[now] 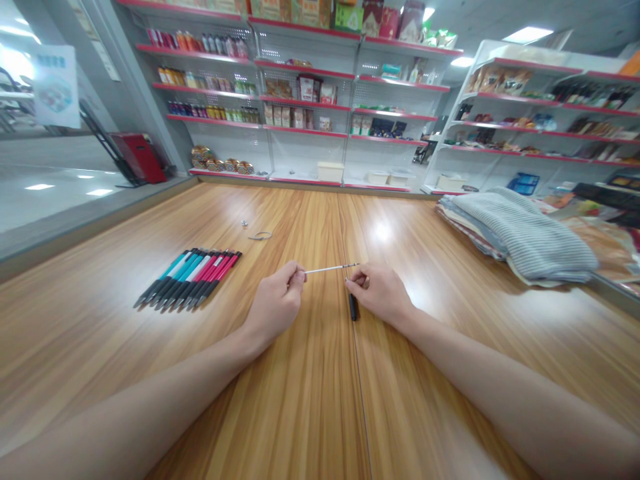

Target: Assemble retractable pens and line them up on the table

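My left hand (280, 297) is closed in a pinch on the end of a thin white pen refill (324, 269), which points right across the middle of the table. The refill's darker tip reaches the fingers of my right hand (383, 290). Those fingers are curled and pressed together; a tiny shiny bit shows at their tips, too small to name. Just below them a short black pen part (353, 308) lies on the wood, its upper end close to my fingertips. To the left, a row of pens (190, 279) in teal, white and pink with black grips lies side by side.
Beyond the pens, a thin ring-like loop (261, 236) and a tiny shiny piece (244, 223) lie on the wooden table (300, 400). Folded striped cloths (530, 233) are stacked at the right, beside plastic packaging (607, 243). Stocked shelves (305, 103) stand behind the table.
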Demonstrator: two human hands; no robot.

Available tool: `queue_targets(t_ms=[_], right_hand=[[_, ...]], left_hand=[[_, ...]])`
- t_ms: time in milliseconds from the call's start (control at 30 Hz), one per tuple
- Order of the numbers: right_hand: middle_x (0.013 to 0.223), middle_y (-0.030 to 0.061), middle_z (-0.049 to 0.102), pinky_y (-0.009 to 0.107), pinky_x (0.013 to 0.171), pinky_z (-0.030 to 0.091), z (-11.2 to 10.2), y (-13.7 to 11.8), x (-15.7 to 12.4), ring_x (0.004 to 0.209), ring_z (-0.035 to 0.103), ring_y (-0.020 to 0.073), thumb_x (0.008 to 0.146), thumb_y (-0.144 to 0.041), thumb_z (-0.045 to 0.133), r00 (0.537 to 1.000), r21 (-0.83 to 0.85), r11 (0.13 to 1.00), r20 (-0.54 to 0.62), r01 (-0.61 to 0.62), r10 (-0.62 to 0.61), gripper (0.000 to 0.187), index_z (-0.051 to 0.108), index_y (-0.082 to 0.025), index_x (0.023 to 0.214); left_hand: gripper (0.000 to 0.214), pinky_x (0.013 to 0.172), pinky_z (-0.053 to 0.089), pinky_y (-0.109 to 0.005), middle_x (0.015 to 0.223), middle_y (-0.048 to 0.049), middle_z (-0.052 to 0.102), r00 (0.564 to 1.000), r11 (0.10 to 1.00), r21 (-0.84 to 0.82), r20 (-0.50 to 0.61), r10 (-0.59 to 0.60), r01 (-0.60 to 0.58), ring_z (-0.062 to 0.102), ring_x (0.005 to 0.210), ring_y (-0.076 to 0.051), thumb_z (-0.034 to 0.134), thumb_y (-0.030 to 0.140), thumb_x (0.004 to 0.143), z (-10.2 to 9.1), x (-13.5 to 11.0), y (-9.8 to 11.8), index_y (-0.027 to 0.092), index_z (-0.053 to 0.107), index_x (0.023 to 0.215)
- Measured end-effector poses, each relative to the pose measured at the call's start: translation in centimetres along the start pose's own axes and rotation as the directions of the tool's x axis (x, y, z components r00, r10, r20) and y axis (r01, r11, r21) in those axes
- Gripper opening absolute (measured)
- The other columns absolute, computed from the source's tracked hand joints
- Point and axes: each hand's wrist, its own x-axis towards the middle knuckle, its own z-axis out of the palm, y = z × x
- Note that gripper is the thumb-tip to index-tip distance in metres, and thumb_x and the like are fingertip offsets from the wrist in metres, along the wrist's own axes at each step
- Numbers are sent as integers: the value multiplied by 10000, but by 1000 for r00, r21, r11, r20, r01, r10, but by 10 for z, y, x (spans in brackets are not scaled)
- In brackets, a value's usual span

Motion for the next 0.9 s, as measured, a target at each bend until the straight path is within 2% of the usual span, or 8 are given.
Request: queue_targets(t_ms=[467, 900], right_hand=[[747, -9, 659, 246, 615, 415, 0, 1, 0, 700, 597, 137, 822, -357, 604, 1000, -31, 999, 10, 10, -10, 170, 624, -220, 724], [748, 19, 658, 241, 618, 415, -3, -2, 0, 695, 590, 141, 806, -267, 575, 999, -14, 999, -1, 34, -34, 120, 635, -195, 731]], left_hand=[[267, 494, 252, -248, 575, 34, 460, 1000, 1000, -4, -4, 2, -2, 421, 505, -106, 375, 376, 935, 1, 0, -1, 194, 504, 787], [264, 505, 271, -242, 581, 25, 477, 1000, 1000, 5, -6, 18, -18, 430, 522, -116, 376, 366, 927, -1, 0, 2, 192, 510, 780]])
